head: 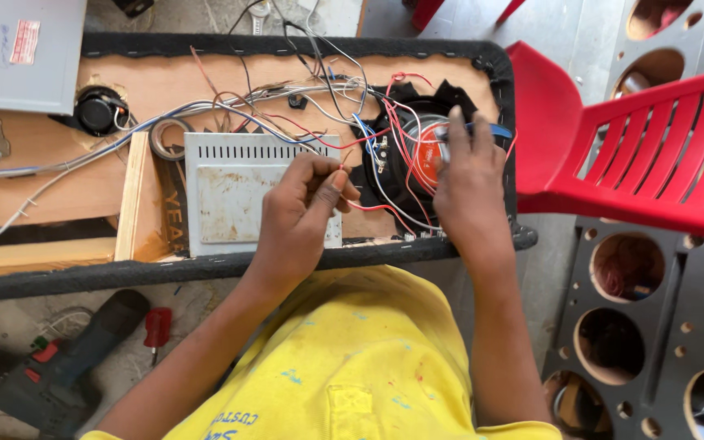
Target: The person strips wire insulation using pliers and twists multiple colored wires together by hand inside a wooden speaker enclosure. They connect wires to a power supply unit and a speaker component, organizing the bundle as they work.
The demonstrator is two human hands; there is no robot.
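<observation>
An open wooden speaker box [205, 90] edged in black fabric lies before me. Inside sit a white metal amplifier case [234, 195], a tangle of red, white and blue wires [344, 106], and a large speaker driver with an orange magnet [427, 155]. My left hand [303, 204] pinches a thin red wire over the amplifier's right edge. My right hand [470, 175] rests on the speaker driver, fingers closed around a blue-handled tool whose tip is hidden.
A red plastic chair [637, 147] stands at the right. Black boards with round cut-outs [653, 326] lie beneath it. A cordless drill [50, 367] and a red screwdriver [156, 326] lie on the floor at lower left. A grey metal box [22, 53] sits at top left.
</observation>
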